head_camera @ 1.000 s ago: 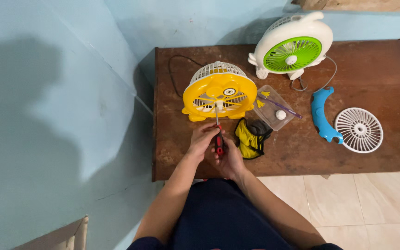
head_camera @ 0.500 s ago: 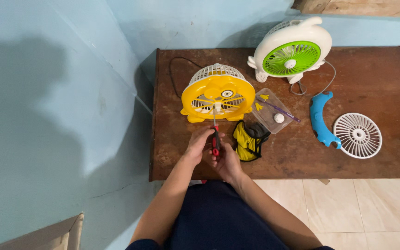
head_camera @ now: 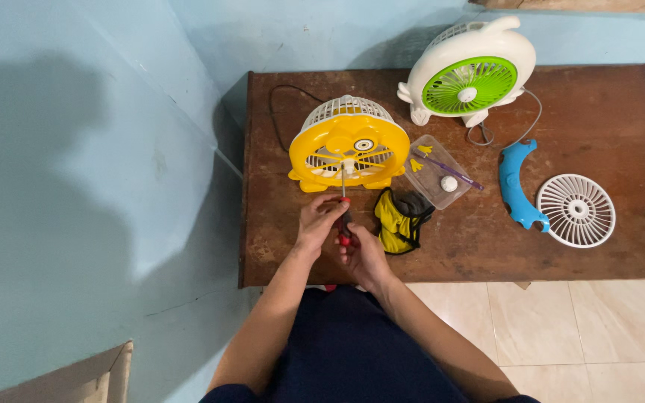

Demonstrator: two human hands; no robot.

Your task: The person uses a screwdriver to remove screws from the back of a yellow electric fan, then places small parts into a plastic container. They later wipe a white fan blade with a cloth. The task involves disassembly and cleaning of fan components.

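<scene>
We are in the middle of working a screw at the hub of the yellow fan, which stands on the brown table just above the centre of the frame. Both our hands meet below it: the left hand and the right hand are each closed in a tight grip around the red-handled screwdriver, whose thin shaft runs straight up to the centre of the fan's front face. Whether the tip is seated in a screw head is too small to tell.

To the right of our hands lies a yellow and black pouch, and beyond it a clear plastic tray holding small parts. Further right sit a blue curved piece and a loose white grille; a green and white fan stands at the upper right.

We judge that the next move calls for keeping the shaft square to the hub and pressing in while turning, so the tip does not slip.
</scene>
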